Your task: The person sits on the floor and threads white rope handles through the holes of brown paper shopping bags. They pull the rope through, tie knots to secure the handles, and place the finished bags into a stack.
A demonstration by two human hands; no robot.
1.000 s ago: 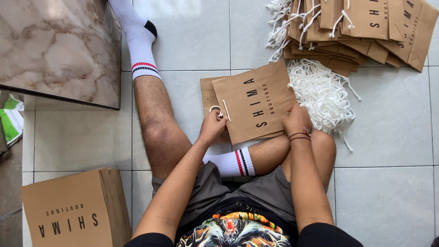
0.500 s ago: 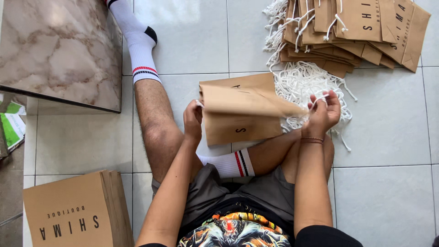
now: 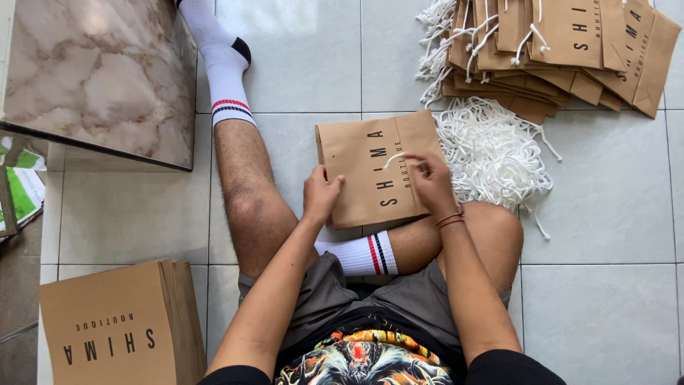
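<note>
Half a second earlier the brown paper bag had been lifted and folded in mid-air; by this moment it lay flat again, printed side up, resting on the person's crossed shin and the tiled floor. The left hand pinned the bag's near edge, fingers curled on the paper. The right hand pinched one end of a white cord over the bag's upper part, probably at a handle hole, though the hole itself was too small to see. The step in hand looked like fitting a handle; next would call for a steady feed of the cord. The bag looked stiff, creased and flat. A heap of loose cords lay just beside it.
</note>
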